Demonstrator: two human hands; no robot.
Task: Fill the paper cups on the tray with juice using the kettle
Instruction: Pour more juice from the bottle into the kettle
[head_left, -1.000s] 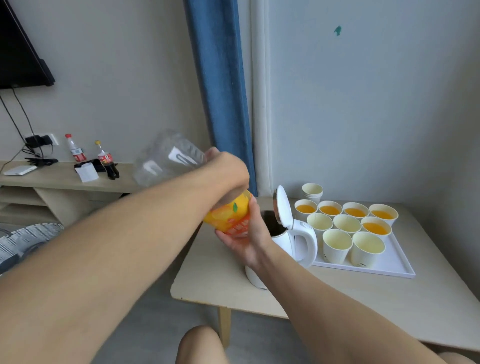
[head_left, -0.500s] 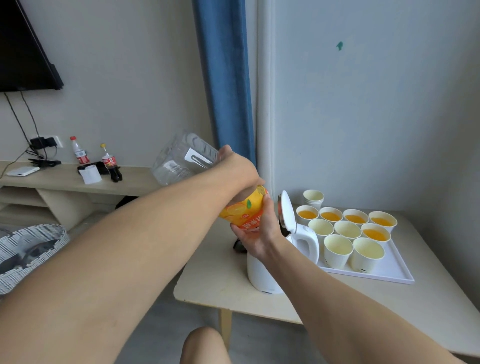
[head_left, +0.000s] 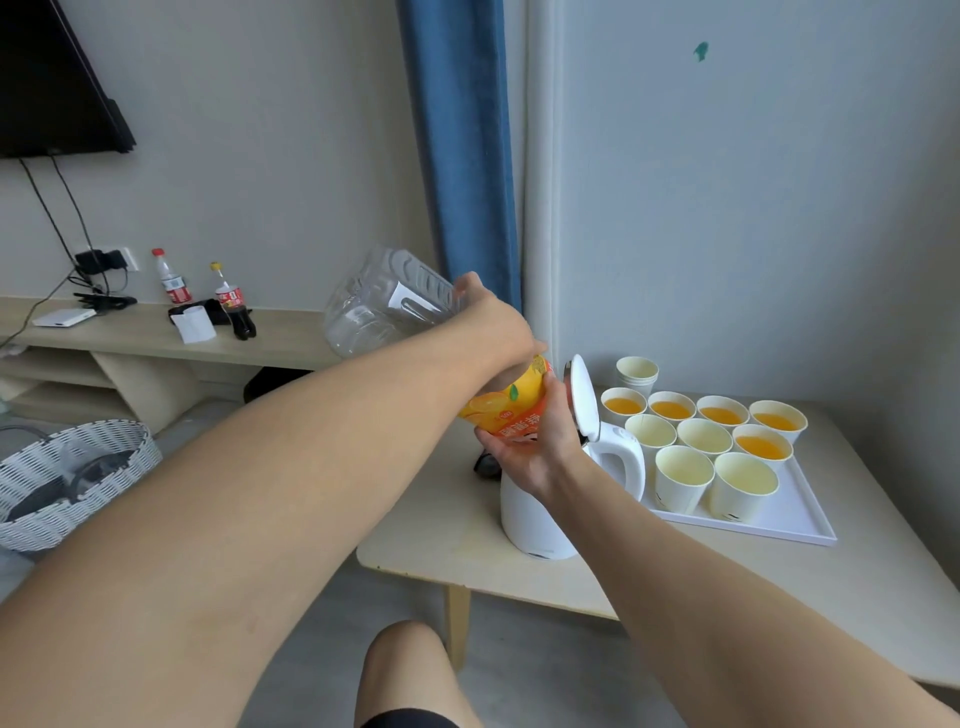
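Over by the left wall a black TV hangs above a low shelf w/ two soda bottles on it, & a white wicker basket sits on the floor in front. Moving rt, the big clear juice bottle is tipped over, base high & to the left, orange-label end angled down toward the kettle; its clear part looks empty & its mouth is hidden behind the hands. Behind it hangs a blue curtain. Person's left hand comes over the top, fingers curled round the bottle just above the label. Their right hand cups the label end from below, fingers wrapped up round it, so both hands grip the bottle. White kettle stands on the bench right under the hands, lid flipped up, handle facing the tray. Tray lies just beside the kettle on its rt, carrying nine paper cups: the back row of four plus one at the rt end of the middle row hold orange juice, the other four are empty. Small stack of spare cups stands behind the back-left cup, near the wall.
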